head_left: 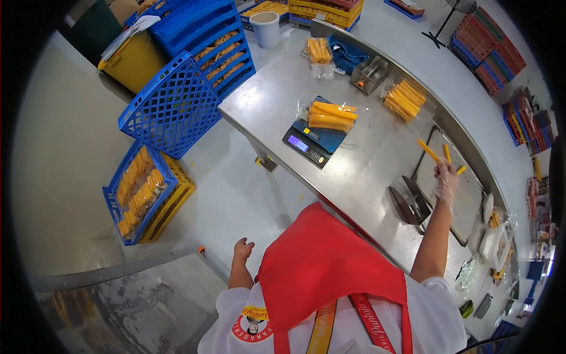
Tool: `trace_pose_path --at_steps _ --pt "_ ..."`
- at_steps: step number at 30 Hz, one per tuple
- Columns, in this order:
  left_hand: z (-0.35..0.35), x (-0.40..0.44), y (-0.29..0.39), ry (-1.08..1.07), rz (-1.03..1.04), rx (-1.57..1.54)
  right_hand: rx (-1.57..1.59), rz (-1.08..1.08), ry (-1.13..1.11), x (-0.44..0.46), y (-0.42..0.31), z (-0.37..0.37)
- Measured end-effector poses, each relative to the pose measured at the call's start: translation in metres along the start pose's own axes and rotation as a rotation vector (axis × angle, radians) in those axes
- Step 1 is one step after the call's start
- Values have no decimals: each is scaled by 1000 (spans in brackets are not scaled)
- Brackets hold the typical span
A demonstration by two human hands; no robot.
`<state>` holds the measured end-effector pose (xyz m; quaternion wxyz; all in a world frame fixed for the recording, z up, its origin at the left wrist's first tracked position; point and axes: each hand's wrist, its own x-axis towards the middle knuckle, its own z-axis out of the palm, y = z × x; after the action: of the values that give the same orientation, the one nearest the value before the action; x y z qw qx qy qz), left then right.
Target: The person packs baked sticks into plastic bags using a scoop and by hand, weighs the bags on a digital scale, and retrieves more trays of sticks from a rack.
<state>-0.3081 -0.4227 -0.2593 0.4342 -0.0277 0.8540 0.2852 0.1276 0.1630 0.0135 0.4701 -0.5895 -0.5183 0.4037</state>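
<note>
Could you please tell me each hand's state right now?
Left hand: partly open, holding nothing visible.
Right hand: closed on at least one yellow stick.

On table (377, 135), near far-left corner: crumpled blue cloth (348, 54). On floor off left end: white bucket (265, 32), toward far-left corner; tall stack of blue crates (197, 32), toward near-left corner, with tan contents visible through side openings. Tilted just beside stack: latticed blue crate (168, 109). Behind latticed crate: yellow bin (134, 62), with dark green bin (97, 28) farther back. Well beyond far edge: black floor fan (439, 30), near stacked red crates (486, 44).
</note>
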Motion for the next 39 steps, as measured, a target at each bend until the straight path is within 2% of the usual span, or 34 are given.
trace_pose_path --at_steps 3,5,7,9,11,13,17,20,22,23,25,29,31,32,33,35,37,39 --pt "-2 -4 6 -20 2 -12 -76 10 -10 -14 -24 36" --pt "-2 -2 8 -41 -6 -1 302 3 -35 -26 -45 68" --pt "-1 5 -4 -35 -2 9 271 53 -79 -37 -71 101" --pt "-1 6 -6 -59 -23 -9 252 21 -287 -49 -98 133" --pt "1 3 -13 -38 -38 -34 312 -68 -413 -54 -105 172" --pt "1 -6 -12 -43 -59 -47 244 -57 -515 -56 -116 203" --pt "1 -13 -17 -37 -88 -88 319 62 -491 -58 -127 253" --pt "-3 -36 -14 -42 -162 -124 228 101 -500 -56 -124 266" --pt "-8 -42 -17 -49 -172 -126 -185 -59 -540 -54 -118 268" --pt "-10 -42 -19 -55 -183 -129 -189 -58 -540 -52 -115 269" --pt "-13 -38 -25 -26 -188 -134 -359 -218 -533 -48 -107 267" --pt "-22 -21 -43 44 -174 -100 -415 -211 -567 -41 -116 258" --pt "-24 -6 -51 36 -135 -103 -410 -394 -632 -39 -119 252" --pt "-27 -14 -41 23 -146 -92 -529 -478 -667 -44 -129 247" --pt "-31 -18 -27 12 -152 -81 -530 -469 -688 -47 -133 245" --pt "-32 -14 -16 74 -75 -64 -833 -739 -710 -54 -145 245" --pt "-36 -12 -1 93 -60 -104 -854 -708 -756 -59 -154 244" --pt "-41 -12 12 107 -38 -144 -892 -792 -723 -57 -153 242"
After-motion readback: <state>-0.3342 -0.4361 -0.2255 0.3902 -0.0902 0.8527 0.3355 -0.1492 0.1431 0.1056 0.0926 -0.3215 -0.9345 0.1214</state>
